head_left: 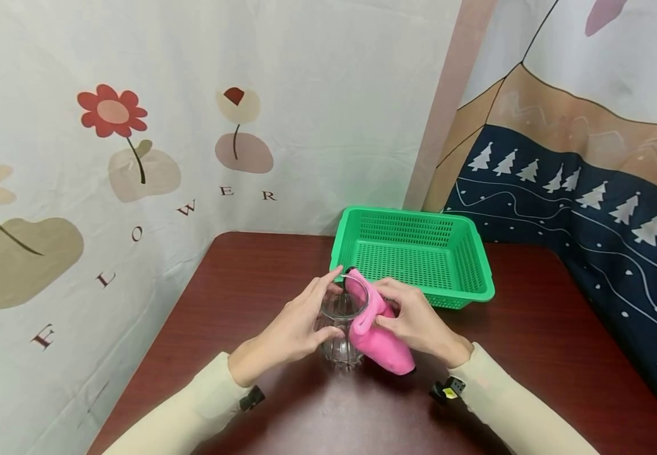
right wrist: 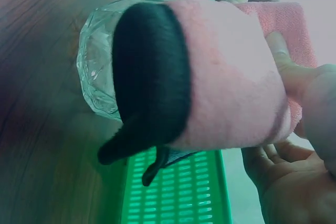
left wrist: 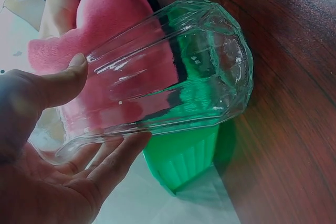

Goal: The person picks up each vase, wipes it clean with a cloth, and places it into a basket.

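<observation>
A clear, faceted glass jar [head_left: 340, 347] stands upright on the table, its round mouth at the top. My left hand [head_left: 300, 321] holds it near the rim, thumb [left wrist: 65, 80] on one side and fingers on the other. In my right hand [head_left: 422, 319] is a folded pink cloth [head_left: 382, 344] with dark edging, pinched between thumb and fingers. The cloth lies against the jar's right side and its upper part overlaps the rim. From the right wrist, the bunched cloth [right wrist: 226, 77] covers much of the jar [right wrist: 97, 61].
Behind the hands, a green plastic basket [head_left: 410, 260] with slotted walls sits toward the back of the dark red-brown table [head_left: 249, 284]. A pale curtain [head_left: 317, 126] with printed flowers hangs behind the table, and a navy patterned cloth [head_left: 533, 196] hangs to the right.
</observation>
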The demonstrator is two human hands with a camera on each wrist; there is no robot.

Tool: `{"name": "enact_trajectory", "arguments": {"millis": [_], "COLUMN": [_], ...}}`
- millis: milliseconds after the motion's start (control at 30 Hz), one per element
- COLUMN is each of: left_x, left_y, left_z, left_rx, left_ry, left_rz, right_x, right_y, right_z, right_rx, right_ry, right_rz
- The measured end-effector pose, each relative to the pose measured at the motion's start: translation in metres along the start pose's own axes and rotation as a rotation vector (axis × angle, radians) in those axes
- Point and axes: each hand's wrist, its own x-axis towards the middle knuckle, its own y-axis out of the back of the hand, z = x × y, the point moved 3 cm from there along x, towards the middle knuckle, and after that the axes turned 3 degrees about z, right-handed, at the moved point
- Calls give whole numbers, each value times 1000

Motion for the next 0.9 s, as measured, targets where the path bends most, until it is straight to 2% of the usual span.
{"name": "enact_trajectory", "arguments": {"millis": [267,733,900], "left_x": [-1,-1,0], "left_y": [0,0,0], "left_z": [0,-2,-3], "left_rx": [-8,16,20], "left_ry": [-3,-13,-10], "left_rz": [-10,-5,-5], "right_x": [0,-13,-16], "right_y": [-5,-22,-26], "right_z": [1,20,26], "right_rx": [-111,-258,-267], "right_ry": [27,-48,-61], "right_rz": [-78,-262,-305]}}
